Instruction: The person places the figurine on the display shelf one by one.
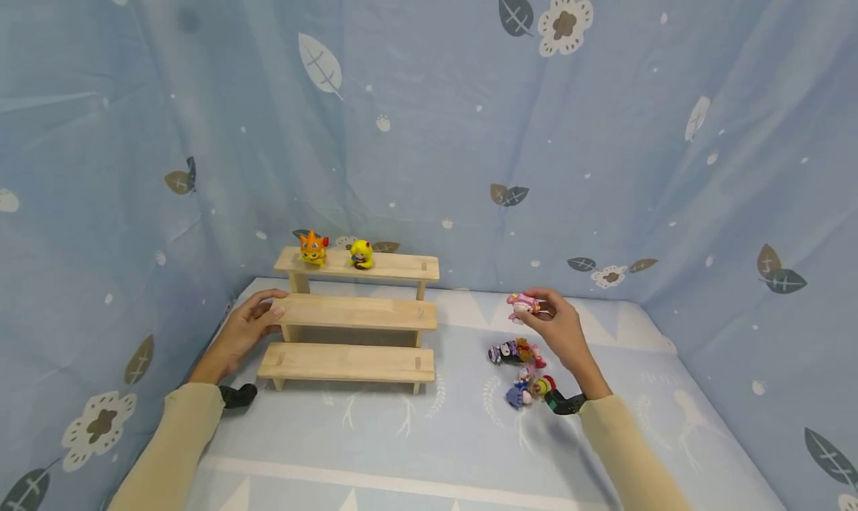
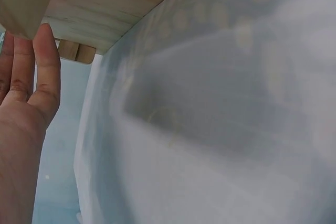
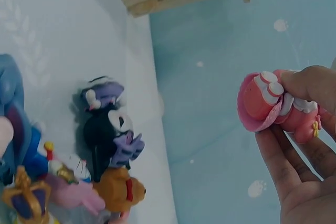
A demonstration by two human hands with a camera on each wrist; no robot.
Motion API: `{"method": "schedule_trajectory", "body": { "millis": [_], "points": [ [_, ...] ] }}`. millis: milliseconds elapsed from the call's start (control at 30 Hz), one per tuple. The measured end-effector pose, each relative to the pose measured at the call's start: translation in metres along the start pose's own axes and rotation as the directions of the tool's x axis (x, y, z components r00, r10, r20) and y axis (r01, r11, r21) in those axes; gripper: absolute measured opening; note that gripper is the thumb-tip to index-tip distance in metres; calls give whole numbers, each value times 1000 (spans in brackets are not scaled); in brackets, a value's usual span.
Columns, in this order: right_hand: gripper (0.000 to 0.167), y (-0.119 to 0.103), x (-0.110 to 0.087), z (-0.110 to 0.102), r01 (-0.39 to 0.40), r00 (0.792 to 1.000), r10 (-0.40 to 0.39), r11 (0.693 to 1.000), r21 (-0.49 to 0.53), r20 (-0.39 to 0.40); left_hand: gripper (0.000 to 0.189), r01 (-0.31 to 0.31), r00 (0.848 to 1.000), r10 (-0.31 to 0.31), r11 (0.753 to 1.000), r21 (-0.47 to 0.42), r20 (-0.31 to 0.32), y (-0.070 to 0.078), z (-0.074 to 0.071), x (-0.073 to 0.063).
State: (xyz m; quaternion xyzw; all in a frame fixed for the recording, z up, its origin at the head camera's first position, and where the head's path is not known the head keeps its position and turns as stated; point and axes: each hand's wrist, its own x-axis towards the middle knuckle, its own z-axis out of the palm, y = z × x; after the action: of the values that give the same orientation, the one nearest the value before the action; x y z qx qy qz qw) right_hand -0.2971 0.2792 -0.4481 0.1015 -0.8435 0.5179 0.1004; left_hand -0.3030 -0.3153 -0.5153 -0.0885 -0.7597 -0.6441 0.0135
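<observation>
A three-step wooden display stand (image 1: pixel 355 311) stands on the table. My left hand (image 1: pixel 244 334) holds the left end of its middle board; in the left wrist view, the fingers (image 2: pixel 46 69) reach up to the board's end. On the top step sit an orange-and-yellow figurine (image 1: pixel 313 248) and a yellow-haired figurine (image 1: pixel 362 255), both upright. Right of the stand, my right hand (image 1: pixel 559 332) pinches a pink-and-white figurine (image 3: pixel 260 100) in the air. The figurine is tipped over, with its feet and round pink skirt showing in the right wrist view.
Below the right hand, several figurines lie in a cluster on the table, among them a black-and-purple one (image 3: pixel 105 129), a brown bear (image 3: pixel 119 191) and a blue-grey one (image 1: pixel 518 397). Patterned blue cloth (image 1: pixel 429 124) hangs behind and at both sides.
</observation>
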Motion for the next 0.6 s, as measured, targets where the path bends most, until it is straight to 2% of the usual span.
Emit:
{"method": "schedule_trajectory", "body": {
  "millis": [133, 600],
  "points": [
    [49, -5, 3, 6, 28, 1000, -28, 999, 23, 2, 53, -13, 1000, 12, 1000, 3, 12, -1, -1, 0],
    [45, -24, 11, 25, 96, 995, -98, 994, 48, 24, 54, -28, 999, 28, 1000, 12, -15, -3, 2, 0]
  ]
}}
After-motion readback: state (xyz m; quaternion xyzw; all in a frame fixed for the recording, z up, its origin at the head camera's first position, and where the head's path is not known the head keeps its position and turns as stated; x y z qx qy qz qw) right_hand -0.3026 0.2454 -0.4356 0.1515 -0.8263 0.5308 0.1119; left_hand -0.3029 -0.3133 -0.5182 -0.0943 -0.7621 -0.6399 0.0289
